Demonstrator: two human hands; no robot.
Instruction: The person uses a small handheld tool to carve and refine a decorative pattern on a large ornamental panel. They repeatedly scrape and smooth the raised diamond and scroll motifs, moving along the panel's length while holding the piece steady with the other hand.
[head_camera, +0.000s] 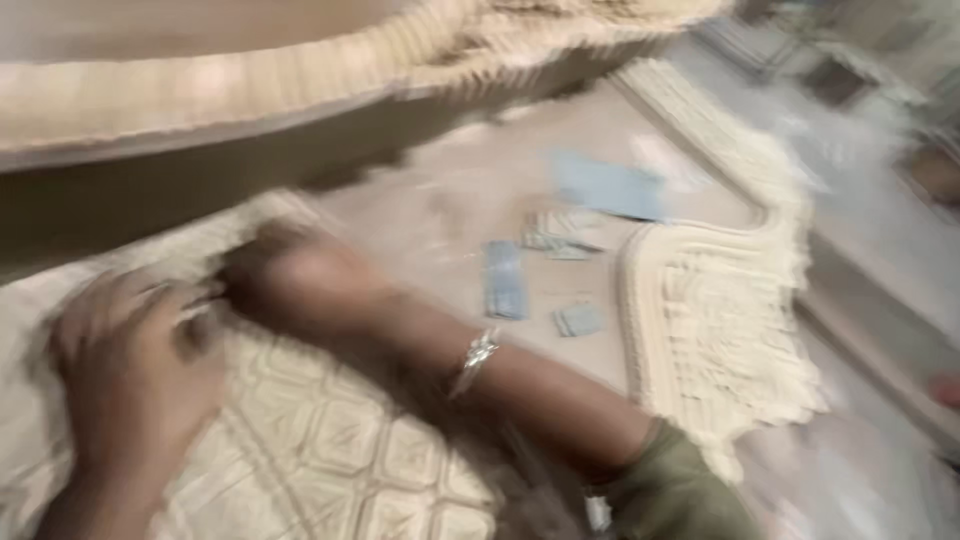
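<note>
The carved panel (320, 450) lies at the lower left of the view, pale cream wood cut with a grid of diamond-shaped squares in relief; the picture is blurred by motion, so fine detail cannot be read.

The left hand (130, 385) rests flat on the panel's left part, fingers spread fairly wide and pressed on the surface, holding nothing that can be seen.

The right hand (295, 280) lies just beside it, at the panel's upper edge. Its fingers appear curled inward, but the blur hides whether they grip anything; this cannot be told. A silver bracelet (475, 360) sits on the wrist, and an olive sleeve (675, 490) covers the upper forearm.

Above, a long carved moulding (300, 75) with ribbed edge runs across the top.

Right of the arm, several small blue-grey sheets of paper (505, 280) lie scattered on a bare board (450, 190); the largest sheet (605, 187) is rectangular and lies farthest up.

At right, a carved ornamental piece (715, 330) with a curved border and ridged fill lies beside the papers.
</note>
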